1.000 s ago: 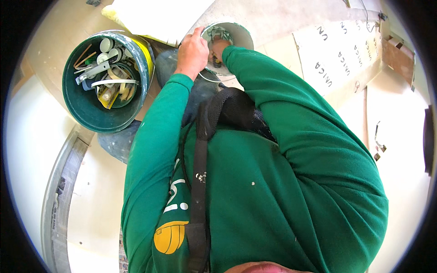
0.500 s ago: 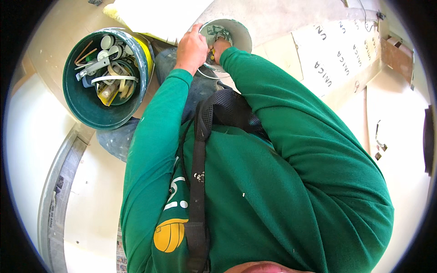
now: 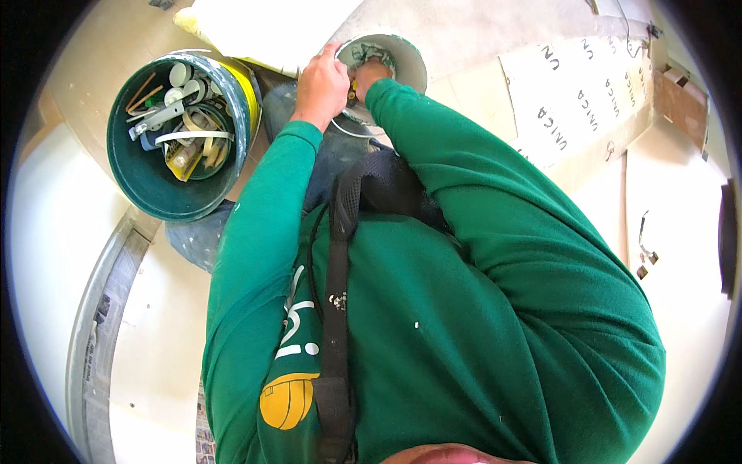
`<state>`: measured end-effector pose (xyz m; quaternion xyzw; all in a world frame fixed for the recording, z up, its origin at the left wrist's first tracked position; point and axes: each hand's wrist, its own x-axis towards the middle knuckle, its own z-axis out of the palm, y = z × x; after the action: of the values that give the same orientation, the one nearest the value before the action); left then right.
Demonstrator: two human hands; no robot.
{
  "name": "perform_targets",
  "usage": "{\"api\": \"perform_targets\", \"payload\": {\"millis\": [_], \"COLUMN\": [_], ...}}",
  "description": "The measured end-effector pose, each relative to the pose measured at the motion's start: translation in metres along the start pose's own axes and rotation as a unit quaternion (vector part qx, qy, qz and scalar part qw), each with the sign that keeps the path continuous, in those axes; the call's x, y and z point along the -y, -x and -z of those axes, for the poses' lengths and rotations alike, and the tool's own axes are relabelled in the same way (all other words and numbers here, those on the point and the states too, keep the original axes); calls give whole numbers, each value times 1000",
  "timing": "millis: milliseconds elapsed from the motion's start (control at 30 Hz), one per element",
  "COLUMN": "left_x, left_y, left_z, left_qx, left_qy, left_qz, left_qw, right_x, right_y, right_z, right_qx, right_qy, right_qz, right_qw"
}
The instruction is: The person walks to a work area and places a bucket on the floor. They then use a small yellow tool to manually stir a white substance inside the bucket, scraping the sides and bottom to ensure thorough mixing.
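My left hand (image 3: pixel 323 89) is closed on the rim of a pale grey bucket (image 3: pixel 408 66) near the top middle. My right hand (image 3: pixel 374 71) reaches inside that bucket, beside a small yellow-and-black object and some grey-green smeared material; its fingers are mostly hidden. Left of them stands a dark green bucket (image 3: pixel 131 178) with a yellow band, full of loose tools, white round pieces, thin sticks and tape rolls. Just behind my left hand lies a white sack (image 3: pixel 263 31) with a yellowish edge.
Printed cardboard sheeting (image 3: pixel 576 100) covers the floor at upper right, with a brown box (image 3: pixel 676 104) beyond it. A metal track (image 3: pixel 100 309) runs along the left side. Small loose fittings (image 3: pixel 645 255) lie at the right. My knees are under the buckets' near side.
My right hand has shifted slightly within the grey bucket. My left hand stays on the rim, and the bucket tilts and moves very little.
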<state>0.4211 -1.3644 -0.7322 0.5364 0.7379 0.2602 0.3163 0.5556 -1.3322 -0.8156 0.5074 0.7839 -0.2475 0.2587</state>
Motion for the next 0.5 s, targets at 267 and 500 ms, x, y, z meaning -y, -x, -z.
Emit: {"api": "perform_targets", "payload": {"millis": [267, 500], "left_x": [-7, -3], "left_y": [5, 3], "left_z": [-5, -1], "left_qx": [-8, 4], "left_qy": [-13, -10], "left_qz": [4, 3], "left_qw": [1000, 1000], "right_x": [5, -2], "right_y": [-19, -21], "right_z": [4, -9], "right_qx": [58, -23], "right_qy": [69, -118], "right_qz": [25, -11], "right_qw": [996, 993]}}
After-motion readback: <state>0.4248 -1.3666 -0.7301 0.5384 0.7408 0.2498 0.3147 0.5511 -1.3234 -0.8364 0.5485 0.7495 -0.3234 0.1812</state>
